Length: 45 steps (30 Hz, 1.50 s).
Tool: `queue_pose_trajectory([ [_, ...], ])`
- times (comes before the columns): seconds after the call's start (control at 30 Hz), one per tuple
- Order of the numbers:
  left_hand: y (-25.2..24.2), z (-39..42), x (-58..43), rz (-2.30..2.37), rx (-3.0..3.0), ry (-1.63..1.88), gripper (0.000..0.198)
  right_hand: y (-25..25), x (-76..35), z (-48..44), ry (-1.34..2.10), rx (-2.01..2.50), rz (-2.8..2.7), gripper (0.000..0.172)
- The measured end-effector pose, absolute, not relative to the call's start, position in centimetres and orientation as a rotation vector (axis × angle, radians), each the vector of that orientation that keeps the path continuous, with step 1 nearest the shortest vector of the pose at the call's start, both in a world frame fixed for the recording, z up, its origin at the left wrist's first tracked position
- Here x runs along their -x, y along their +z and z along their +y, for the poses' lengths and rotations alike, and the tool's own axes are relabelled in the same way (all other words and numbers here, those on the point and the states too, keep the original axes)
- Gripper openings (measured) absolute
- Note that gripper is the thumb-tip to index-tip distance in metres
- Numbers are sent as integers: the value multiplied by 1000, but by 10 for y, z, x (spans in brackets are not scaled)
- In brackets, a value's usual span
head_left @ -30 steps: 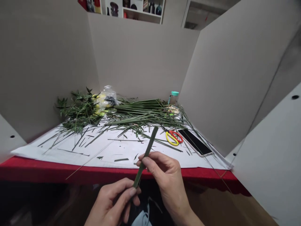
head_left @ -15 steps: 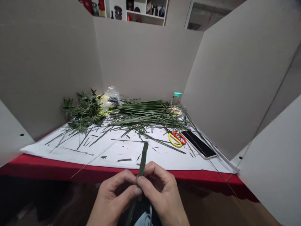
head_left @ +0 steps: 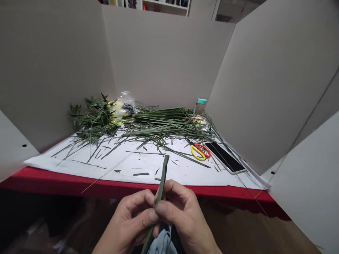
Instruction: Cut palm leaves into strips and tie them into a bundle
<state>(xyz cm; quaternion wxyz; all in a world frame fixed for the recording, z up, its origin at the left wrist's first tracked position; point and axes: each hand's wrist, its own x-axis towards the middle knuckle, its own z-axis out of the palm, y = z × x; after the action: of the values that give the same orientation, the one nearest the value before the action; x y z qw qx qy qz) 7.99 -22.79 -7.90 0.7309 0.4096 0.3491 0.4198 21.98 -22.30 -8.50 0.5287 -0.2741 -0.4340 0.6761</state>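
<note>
you've got both hands closed on a narrow green leaf strip (head_left: pixel 162 178), left hand (head_left: pixel 129 218) and right hand (head_left: pixel 185 215) pinching it mid-length, tip up, just in front of the red cloth (head_left: pixel 47 181). looks v. light, thin, bendy, prob. splits along the grain, so hold mid-strip, close to the pinch. yellow-and-red scissors (head_left: pixel 200 151) lie well off on the white paper sheet (head_left: pixel 79 165).
</note>
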Motion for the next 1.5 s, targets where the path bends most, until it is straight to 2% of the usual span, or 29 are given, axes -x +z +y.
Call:
queue_pose_trajectory([
  [0.17, -75, -235, -77, 978, -1173, 1104, 22, -81, -213, -225, 1475, 674, -942, 28],
  [0.4, -79, -238, -72, 939, -1250, 1079, 18, -79, -214, -228, 1550, 667, -920, 32],
  [0.87, -75, -240, -75, 1004, -1244, 1047, 22, -76, -218, -230, 1596, 701, -926, 29],
  [1.07, -73, -242, -77, 1015, -1285, 1098, 24, -71, -215, -234, 1510, 751, -968, 29],
  [1.3, -75, -239, -77, 784, -822, 904, 26, -77, -217, -234, 1571, 733, -936, 24],
  [1.5, -78, -237, -77, 678, -656, 878, 18, -74, -215, -231, 1663, 714, -839, 21],
])
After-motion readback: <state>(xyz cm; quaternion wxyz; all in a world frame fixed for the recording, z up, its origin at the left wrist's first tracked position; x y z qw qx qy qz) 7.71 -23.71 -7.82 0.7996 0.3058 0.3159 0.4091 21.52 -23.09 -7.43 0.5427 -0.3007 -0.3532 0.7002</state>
